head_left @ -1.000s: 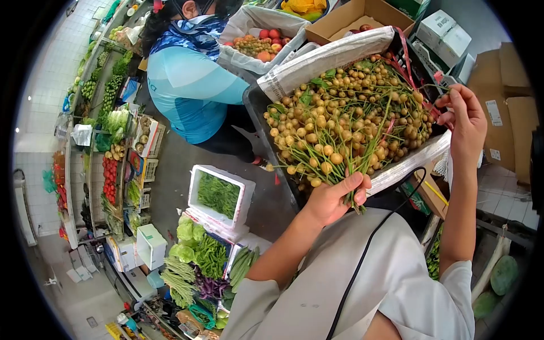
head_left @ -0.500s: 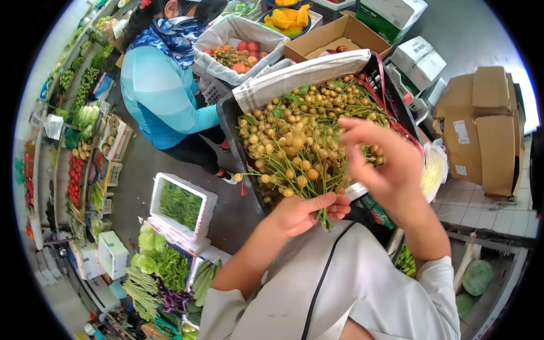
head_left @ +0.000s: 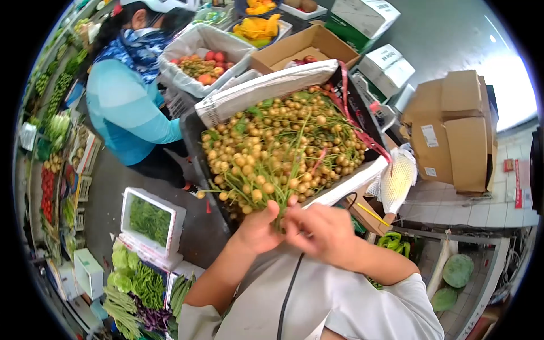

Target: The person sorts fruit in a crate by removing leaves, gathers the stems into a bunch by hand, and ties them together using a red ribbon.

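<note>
My left hand [head_left: 259,229] is closed around the green stems of a bunch of small round yellow-brown fruit [head_left: 255,190], thumb up along the stems. The bunch fans out over the near edge of a black crate [head_left: 195,144] heaped with more of the same fruit [head_left: 317,122]. Right beside it, my right hand [head_left: 320,229] has its fingers curled in at the gathered stems. What its fingertips pinch is hidden and slightly blurred. A short pinkish-red strip [head_left: 320,160] shows over the fruit just above that hand.
Red ribbon [head_left: 347,107] hangs along the crate's right side. A person in a blue top [head_left: 122,107] stands at left. Beyond the crate are a lined fruit basket [head_left: 207,42] and an open cardboard box [head_left: 306,48]. A foam box of greens [head_left: 152,221] stands lower left, flattened cardboard [head_left: 453,124] right.
My right hand has come down and left from above the fruit to the stems beside my left hand, its fingers now curled. The view has shifted, so the surroundings sit further left.
</note>
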`<state>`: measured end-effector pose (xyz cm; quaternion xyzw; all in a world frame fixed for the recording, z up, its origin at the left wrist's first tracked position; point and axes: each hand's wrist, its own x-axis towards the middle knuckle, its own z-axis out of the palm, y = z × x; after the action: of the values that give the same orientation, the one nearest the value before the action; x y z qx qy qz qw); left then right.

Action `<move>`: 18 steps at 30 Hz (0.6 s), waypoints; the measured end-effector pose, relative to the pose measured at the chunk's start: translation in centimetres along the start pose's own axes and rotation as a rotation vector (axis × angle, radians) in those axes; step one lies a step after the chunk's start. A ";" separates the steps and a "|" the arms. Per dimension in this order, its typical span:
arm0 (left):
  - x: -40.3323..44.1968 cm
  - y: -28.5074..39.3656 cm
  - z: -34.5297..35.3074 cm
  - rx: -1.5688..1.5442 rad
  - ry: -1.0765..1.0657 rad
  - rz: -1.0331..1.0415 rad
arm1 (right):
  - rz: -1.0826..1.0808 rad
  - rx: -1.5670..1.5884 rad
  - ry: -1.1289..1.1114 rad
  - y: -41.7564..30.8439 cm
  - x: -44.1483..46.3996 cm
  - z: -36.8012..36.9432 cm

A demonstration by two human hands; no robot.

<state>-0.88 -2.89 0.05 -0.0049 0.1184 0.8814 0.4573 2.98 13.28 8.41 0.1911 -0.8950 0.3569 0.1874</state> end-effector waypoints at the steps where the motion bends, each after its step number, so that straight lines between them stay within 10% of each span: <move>1: 0.1 -0.1 -0.3 -0.011 0.019 -0.039 | -0.013 0.007 -0.009 -0.5 -0.1 0.2; 8: -0.1 -0.1 -1.2 -0.004 0.116 -0.130 | 0.104 0.224 -0.113 1.2 0.8 -2.6; 10: 0.5 -0.4 -2.0 -0.159 -0.178 -0.132 | 0.076 0.112 -0.044 3.4 1.5 -3.5; 14: 0.1 0.0 3.1 0.086 0.221 -0.071 | -0.040 -0.170 -0.070 6.3 4.9 -4.4; 18: 0.4 -0.3 0.5 0.062 0.061 -0.098 | -0.200 -0.429 -0.300 7.8 6.5 -4.8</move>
<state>-0.85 -2.29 0.43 -0.0234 0.1592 0.8531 0.4962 -5.30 20.60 10.32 0.2851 -0.9445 0.1066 0.1232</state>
